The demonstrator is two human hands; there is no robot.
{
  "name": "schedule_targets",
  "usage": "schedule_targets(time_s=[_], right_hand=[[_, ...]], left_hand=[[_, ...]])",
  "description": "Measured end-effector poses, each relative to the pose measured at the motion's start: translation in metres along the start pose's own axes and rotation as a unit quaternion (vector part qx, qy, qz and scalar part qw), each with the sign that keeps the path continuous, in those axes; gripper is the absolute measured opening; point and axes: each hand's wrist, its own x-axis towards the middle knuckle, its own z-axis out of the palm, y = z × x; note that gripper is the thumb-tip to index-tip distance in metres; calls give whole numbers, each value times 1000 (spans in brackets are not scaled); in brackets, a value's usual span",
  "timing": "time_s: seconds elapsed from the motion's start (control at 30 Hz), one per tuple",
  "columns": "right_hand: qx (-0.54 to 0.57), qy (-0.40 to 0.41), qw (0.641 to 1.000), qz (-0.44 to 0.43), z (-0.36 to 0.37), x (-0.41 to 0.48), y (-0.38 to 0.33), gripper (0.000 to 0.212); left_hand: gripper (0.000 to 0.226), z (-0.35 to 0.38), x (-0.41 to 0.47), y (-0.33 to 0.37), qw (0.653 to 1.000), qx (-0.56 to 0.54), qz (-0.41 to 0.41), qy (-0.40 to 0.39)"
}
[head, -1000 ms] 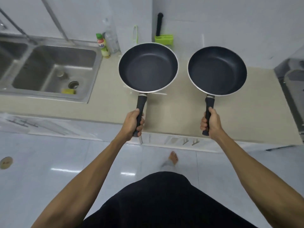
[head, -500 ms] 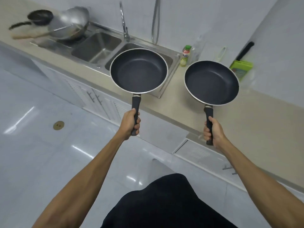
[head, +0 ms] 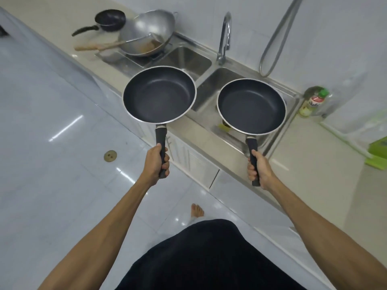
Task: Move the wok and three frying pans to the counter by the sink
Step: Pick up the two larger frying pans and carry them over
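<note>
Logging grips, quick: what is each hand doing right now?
Left hand: closed around the handle of the left frying pan.
Right hand: closed around the handle of the right frying pan.

- Three frying pans (head: 160,94) (head: 252,106) (head: 110,19) are showing
- One wok (head: 148,32) is showing
- Two sink basins (head: 186,59) (head: 228,80) are showing
- One bottle (head: 312,104) is standing
- Two hands (head: 156,162) (head: 258,169) are gripping

No text can be read anywhere. The bottle (head: 312,104) with the green cap, standing on the tabletop (head: 310,155) just beside the sink (head: 292,114), carries a red-and-white label, but its lettering is too blurred to make out
</note>
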Motion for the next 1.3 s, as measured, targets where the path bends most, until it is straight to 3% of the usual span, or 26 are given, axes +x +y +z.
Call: schedule_targets(time_s=[0.43,0.9,1.3], right_hand=[[-62,-57,996,-6,236,97,-90,38],[-60,-68,995,-33,525,128,-144,39],[-100,-134,985,-52,725,211,-198,42]], left_hand=[[33,-152,143,107,996,-41,15,74],[31,-403,267,251,998,-1,42,46],[31,-523,376,326,993,-39,60,96]])
